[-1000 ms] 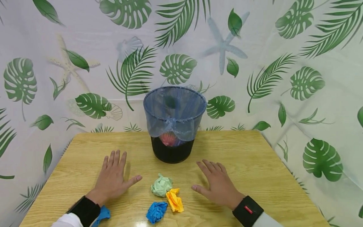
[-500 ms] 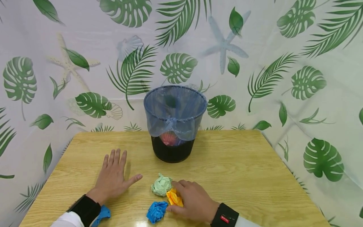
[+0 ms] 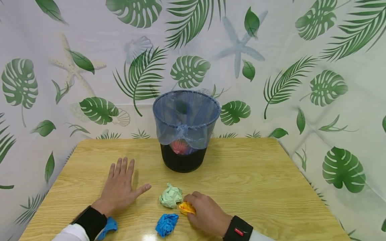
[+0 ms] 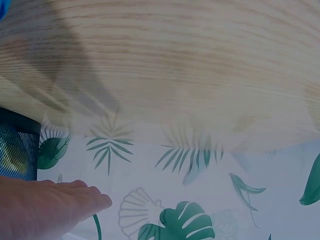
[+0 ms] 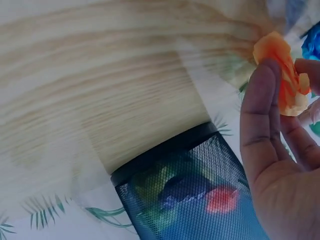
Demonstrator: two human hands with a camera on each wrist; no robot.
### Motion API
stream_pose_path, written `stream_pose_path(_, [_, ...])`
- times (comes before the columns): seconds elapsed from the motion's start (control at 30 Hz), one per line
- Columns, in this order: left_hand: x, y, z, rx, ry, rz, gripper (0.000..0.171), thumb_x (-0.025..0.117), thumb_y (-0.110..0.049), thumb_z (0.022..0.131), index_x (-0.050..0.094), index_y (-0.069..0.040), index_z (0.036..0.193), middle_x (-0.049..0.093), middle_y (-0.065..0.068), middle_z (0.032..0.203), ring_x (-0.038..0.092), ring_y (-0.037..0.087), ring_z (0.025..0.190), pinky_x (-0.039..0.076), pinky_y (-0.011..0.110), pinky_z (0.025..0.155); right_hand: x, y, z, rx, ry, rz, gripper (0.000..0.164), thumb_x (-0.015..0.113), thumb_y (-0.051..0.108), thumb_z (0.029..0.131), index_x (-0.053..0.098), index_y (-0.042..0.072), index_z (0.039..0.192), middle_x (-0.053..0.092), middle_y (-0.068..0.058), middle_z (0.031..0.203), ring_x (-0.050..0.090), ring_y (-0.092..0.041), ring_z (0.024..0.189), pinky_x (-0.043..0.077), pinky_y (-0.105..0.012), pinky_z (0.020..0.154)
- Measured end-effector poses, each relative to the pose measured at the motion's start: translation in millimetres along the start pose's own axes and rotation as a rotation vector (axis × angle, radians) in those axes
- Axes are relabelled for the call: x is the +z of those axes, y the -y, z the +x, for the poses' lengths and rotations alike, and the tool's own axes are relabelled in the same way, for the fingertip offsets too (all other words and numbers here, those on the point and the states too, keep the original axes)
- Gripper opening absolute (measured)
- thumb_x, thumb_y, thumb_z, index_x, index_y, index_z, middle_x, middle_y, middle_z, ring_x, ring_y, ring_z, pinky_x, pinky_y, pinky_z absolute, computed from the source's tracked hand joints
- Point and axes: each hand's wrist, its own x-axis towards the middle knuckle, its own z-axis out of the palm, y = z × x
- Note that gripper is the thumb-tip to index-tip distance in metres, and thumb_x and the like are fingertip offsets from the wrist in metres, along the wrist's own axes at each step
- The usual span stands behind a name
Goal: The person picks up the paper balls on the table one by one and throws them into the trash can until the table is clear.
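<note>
One yellow paper (image 3: 186,208) | newly pinched by right fingers (image 3: 193,199) | lift unclear

Ok so the round black mesh bin (image 3: 182,162) is at the back of my wooden table (image 3: 256,184), crumpled pale green paper ball (image 3: 171,196) in front, crumpled blue paper ball (image 3: 167,225) nearer me. Crumpled orange paper (image 3: 187,208)'s in my right hand (image 3: 208,213), right of both; left hand (image 3: 120,192)'s off left, second crumpled blue paper (image 3: 110,228) beside its wrist.

Yellow-orange paper (image 3: 187,208); pale green paper (image 3: 171,196); blue paper (image 3: 167,225). Bin (image 3: 184,164) black, meshed; liner (image 3: 169,135) translucent blue. Table (image 3: 241,180) tan, wood-grained. Backdrop (image 3: 283,36) white, green leaf print, pale blue starfish (image 3: 238,47). Right wristband (image 3: 244,225) black, red tag (image 3: 239,232).
</note>
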Motion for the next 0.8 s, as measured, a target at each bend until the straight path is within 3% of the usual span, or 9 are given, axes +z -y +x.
stream_pose_path(0.17, [1.5,0.8,-0.2,0.0,0.001,-0.004,0.112,0.054,-0.078,0.09,0.027,0.006,0.159,0.021,0.033,0.163,0.016,0.052,0.151,0.009,0.065,0.122,-13.7,-5.1,-1.7,-0.03,-0.111,0.056,0.033,0.079,0.01,0.089,0.07,0.007,0.121,0.067,-0.001,0.106,0.056,-0.005,0.078,0.053,-0.018,0.07])
stream_pose_path(0.37, [1.2,0.3,-0.3,-0.001,0.001,0.006,0.112,0.054,-0.078,0.09,0.028,0.006,0.159,0.022,0.033,0.163,0.016,0.051,0.152,0.009,0.065,0.122,-43.1,-5.4,-1.2,-0.098,-0.353,0.04,0.039,0.085,0.006,0.083,0.07,0.007,0.119,0.068,-0.003,0.106,0.057,-0.011,0.072,0.053,-0.019,0.064])
stream_pose_path(0.6, [0.8,-0.7,0.5,0.003,-0.003,-0.001,0.112,0.053,-0.079,0.089,0.028,0.005,0.159,0.022,0.032,0.163,0.017,0.051,0.151,0.008,0.064,0.123,-82.7,-6.1,0.5,-0.258,-0.632,0.004,0.045,0.09,0.004,0.077,0.07,0.004,0.116,0.071,-0.006,0.103,0.062,-0.012,0.072,0.059,-0.026,0.066])
stream_pose_path(0.8, [1.5,-1.0,0.8,0.009,-0.015,-0.012,0.112,0.054,-0.079,0.089,0.029,0.006,0.158,0.023,0.033,0.163,0.018,0.052,0.151,0.009,0.065,0.122,-116.4,-9.4,5.3,-0.37,-0.77,-0.001,0.048,0.086,0.003,0.078,0.068,0.001,0.123,0.07,-0.011,0.106,0.067,-0.016,0.076,0.059,-0.027,0.07])
